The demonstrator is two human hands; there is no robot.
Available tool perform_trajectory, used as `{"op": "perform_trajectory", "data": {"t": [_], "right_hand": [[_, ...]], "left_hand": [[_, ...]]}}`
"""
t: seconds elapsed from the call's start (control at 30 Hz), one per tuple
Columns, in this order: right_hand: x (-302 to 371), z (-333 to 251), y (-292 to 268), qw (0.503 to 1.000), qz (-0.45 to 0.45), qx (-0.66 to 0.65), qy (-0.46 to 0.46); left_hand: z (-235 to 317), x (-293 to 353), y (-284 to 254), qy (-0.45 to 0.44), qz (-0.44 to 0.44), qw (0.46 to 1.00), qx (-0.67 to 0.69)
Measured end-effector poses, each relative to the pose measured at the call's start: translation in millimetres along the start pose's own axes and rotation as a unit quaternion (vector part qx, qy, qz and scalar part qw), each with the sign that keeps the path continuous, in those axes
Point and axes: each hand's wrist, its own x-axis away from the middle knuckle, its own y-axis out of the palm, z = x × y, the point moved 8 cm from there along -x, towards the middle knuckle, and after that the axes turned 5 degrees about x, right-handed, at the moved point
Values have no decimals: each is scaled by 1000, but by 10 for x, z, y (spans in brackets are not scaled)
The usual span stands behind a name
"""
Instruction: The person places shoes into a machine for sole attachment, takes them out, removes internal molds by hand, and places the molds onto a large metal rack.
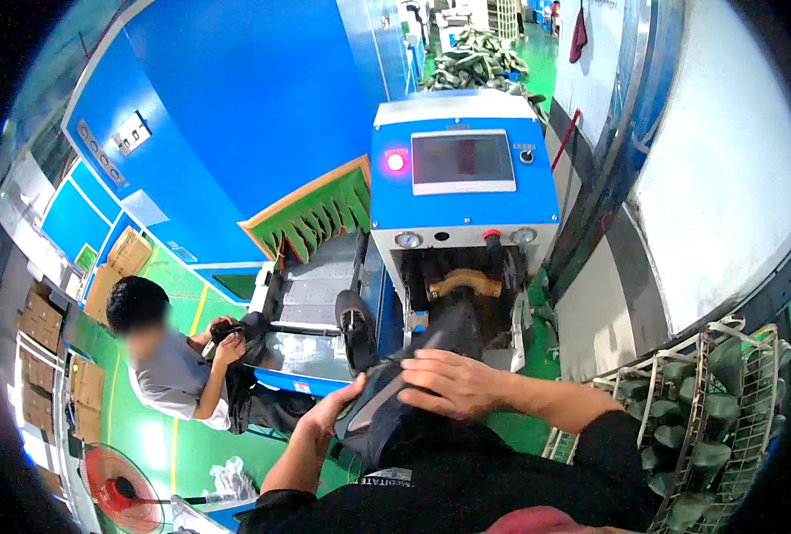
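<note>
Shoe [379, 408] in front of a blue machine

Your left hand [327, 411] is gripping the shoe at its near side, thumb along the edge, fingers passing out of sight beneath. Your right hand [453, 383] lies palm down over the dark upper, fingers together and slightly bent; you cannot tell from here whether it grips or only rests. The shoe sits low before your body, tilted, a smooth pale grey band running along its dark, blurred surface.

Beyond it, the machine [462, 206] shows you a flat blue panel with a rectangular screen [463, 161], a round glowing light [395, 163] and two round gauges. Below them, an arched tan piece [467, 282] curves over a dark recess.

To the left, a second shoe [356, 331] stands on end beside the shiny metal tabletop [302, 351]. Behind that, a green curtain [324, 218] hangs in slit, flexible strips. At your right, a wire rack [680, 427] holds rounded, dark-green forms [709, 456].
</note>
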Motion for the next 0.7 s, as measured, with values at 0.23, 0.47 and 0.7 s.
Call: {"op": "perform_trajectory", "data": {"t": [0.23, 0.47, 0.7], "right_hand": [[1222, 355, -103, 765, 62, -304, 564], [2003, 44, 336, 247, 353, -668, 607], [2316, -405, 812, 152, 480, -609, 613]], "left_hand": [[343, -637, 361, 300, 9, 911, -282], [-235, -609, 1274, 355, -199, 831, -380], [-382, -723, 1240, 270, -142, 811, -499]]}}
